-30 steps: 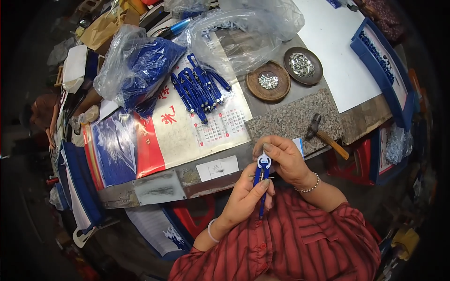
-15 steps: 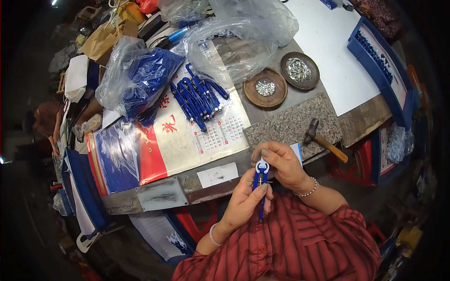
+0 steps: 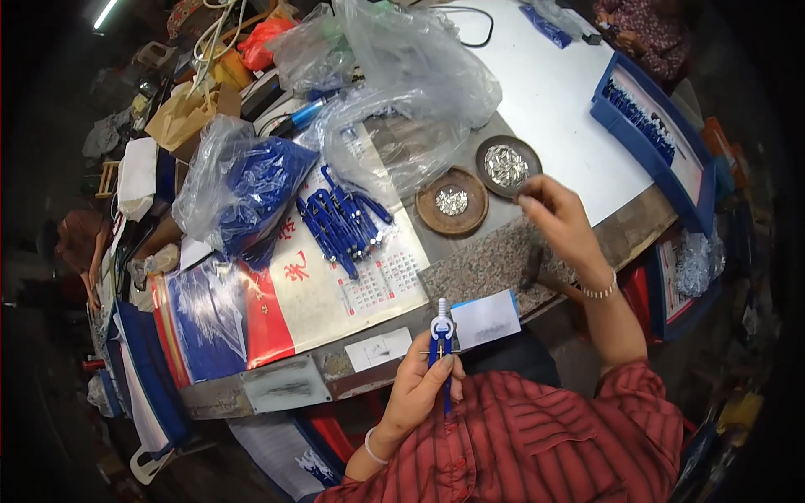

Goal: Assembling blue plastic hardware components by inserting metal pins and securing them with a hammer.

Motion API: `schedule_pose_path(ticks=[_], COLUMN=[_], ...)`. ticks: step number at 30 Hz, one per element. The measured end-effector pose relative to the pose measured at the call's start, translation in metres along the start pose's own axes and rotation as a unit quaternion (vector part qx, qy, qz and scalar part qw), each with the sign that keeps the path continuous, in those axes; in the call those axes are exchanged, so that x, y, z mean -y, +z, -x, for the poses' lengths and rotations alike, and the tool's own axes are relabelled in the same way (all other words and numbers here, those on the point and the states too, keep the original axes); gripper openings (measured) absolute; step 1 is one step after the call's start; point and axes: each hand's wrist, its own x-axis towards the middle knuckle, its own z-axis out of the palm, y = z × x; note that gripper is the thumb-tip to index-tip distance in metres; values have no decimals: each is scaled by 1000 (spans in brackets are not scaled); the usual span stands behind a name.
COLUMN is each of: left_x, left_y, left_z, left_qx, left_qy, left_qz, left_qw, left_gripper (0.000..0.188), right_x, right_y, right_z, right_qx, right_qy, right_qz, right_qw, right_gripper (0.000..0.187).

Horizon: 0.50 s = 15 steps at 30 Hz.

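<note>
A blue drawing compass (image 3: 441,339) with a white head and ribbed white knob stands upright in my left hand (image 3: 419,386), fingers and thumb closed around its legs. My right hand (image 3: 563,222) is at the near edge of a dark round bowl (image 3: 509,191) of small shiny metal pins, its fingers bent and loosely apart with nothing visible in them. Left of that bowl, a brown wooden bowl (image 3: 451,228) contains smaller silvery parts. Partly behind my right hand and wrist, a hammer (image 3: 530,268) lies on a speckled stone slab (image 3: 470,272).
Several blue compasses (image 3: 340,222) lie on a printed sheet at the left, beside a clear bag of blue parts (image 3: 260,189). A large clear plastic bag (image 3: 411,101) is behind. Blue trays (image 3: 654,134) stand at right. A white card (image 3: 486,318) juts over the table's front edge.
My right hand has left the compass and moved right and away from me to the dark bowl. The compass stays in my left hand, its white knob now uncovered. The view has shifted slightly.
</note>
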Motion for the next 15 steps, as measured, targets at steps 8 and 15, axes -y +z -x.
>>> schedule_pose_path(ticks=[8,15], left_x=[1,-3], left_y=[4,8], left_z=[-1,5], left_qx=[-10,-61], left_qy=[0,1], left_qz=[-22,-18], left_qw=[1000,998], left_gripper=[37,33], right_x=[-58,-73], right_y=[-26,-2], right_z=[-69,-95], right_qx=[-40,-13], right_qy=[-123,-119], right_qz=[408,428], right_qw=[904,896], right_gripper=[23,10])
